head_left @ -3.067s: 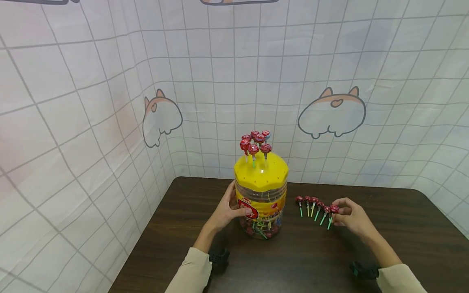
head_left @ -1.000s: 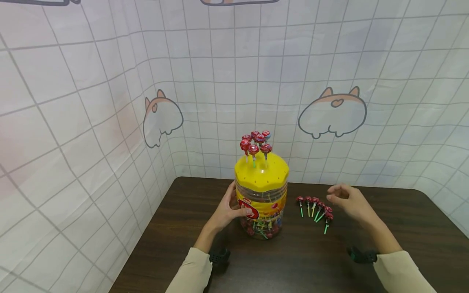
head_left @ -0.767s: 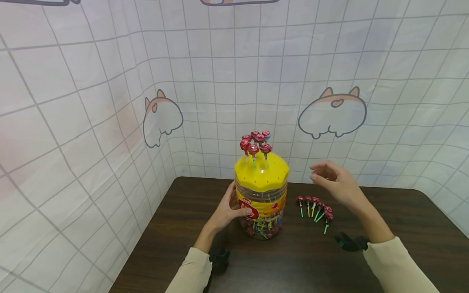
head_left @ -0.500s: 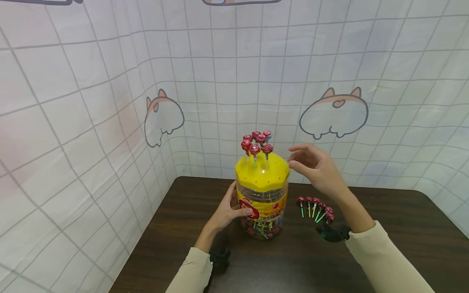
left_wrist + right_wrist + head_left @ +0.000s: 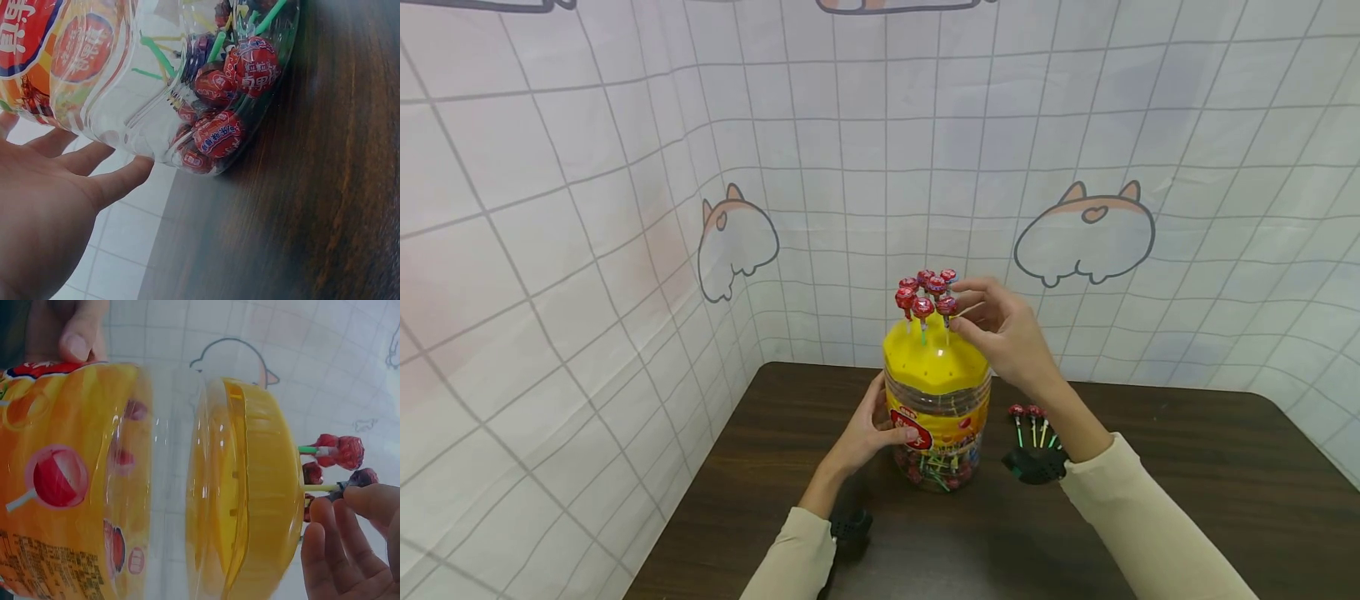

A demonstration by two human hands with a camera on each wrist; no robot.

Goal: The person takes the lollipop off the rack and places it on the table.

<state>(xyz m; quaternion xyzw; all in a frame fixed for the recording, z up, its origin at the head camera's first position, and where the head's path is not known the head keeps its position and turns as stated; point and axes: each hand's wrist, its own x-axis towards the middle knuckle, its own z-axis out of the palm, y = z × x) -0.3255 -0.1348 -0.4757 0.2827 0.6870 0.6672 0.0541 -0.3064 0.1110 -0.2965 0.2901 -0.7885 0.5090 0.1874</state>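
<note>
A clear plastic candy jar (image 5: 951, 429) with a yellow lid (image 5: 928, 371) and a yellow-orange label stands upright on the table. Lollipops (image 5: 219, 131) lie loose inside it. Several red-wrapped lollipops (image 5: 905, 297) stand stick-down in the lid. My left hand (image 5: 855, 435) holds the jar from the left, thumb across the label. At the lid's right side my right hand (image 5: 1009, 337) pinches the front-right standing lollipop (image 5: 947, 306) just under its head; the right wrist view shows thumb and fingers around its wrapper, with its yellowish stick (image 5: 320, 487) in the lid.
More lollipops (image 5: 1033, 414) lie in a row on the dark wooden table (image 5: 940, 550), right of the jar and partly hidden by my right wrist strap (image 5: 1033, 465). Behind the table hangs a white grid-patterned cloth (image 5: 880, 192) with cartoon animal prints.
My right hand has left the lollipops on the table, moved left and up to the lid, and taken hold of a standing lollipop. My left hand stays on the jar.
</note>
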